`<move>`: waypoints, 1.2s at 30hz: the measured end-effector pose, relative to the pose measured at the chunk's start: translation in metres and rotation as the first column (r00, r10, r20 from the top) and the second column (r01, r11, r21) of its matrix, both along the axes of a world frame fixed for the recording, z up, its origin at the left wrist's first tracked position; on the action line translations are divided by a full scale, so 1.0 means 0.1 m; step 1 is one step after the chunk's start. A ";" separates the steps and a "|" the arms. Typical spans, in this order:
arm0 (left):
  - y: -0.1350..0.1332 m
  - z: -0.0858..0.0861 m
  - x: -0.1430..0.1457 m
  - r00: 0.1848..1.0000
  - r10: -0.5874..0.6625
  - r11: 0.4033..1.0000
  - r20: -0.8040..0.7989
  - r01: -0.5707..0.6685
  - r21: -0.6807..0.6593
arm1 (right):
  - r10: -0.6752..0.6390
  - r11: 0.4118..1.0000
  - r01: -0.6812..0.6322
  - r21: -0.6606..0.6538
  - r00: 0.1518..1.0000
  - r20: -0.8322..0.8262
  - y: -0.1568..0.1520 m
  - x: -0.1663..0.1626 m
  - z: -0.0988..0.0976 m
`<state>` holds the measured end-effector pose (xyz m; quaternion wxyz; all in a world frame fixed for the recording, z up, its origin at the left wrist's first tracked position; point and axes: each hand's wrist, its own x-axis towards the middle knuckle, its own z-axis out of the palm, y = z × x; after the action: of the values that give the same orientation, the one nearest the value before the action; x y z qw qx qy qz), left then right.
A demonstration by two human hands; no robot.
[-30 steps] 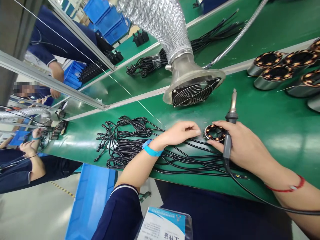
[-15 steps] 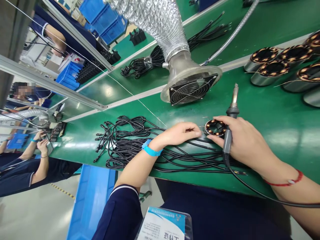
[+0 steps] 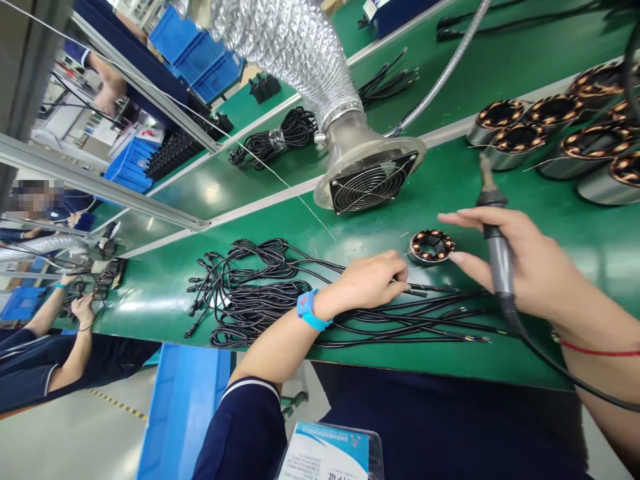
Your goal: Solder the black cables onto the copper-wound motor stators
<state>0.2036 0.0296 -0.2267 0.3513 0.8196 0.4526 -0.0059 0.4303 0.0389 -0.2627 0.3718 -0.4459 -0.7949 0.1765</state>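
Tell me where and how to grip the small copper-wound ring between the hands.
Best grip is probably the outer metal wall of the copper-wound ring, coming from the right with thumb and fingers on opposite sides: it seems to lie flat, wound face up, and thin wire sticks out on its left.

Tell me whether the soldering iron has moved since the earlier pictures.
Yes: judged against the fan, the soldering iron has shifted right, farther away from it.

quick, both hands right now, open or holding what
Left hand: curled by long thin black cables; grip cannot be told.
Right hand: half open, holding a grey-handled, metal-tipped soldering iron.
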 end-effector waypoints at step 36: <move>-0.06 0.04 -0.04 0.652 0.490 0.854 0.578 -0.227 -0.468 | -0.096 0.867 -0.330 -0.373 0.625 -0.775 -0.25 -0.60 0.26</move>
<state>0.1992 0.0238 -0.2223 0.6270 0.5780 0.4389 0.2832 0.3700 0.0139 -0.2366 0.5393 -0.3495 -0.5159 0.5665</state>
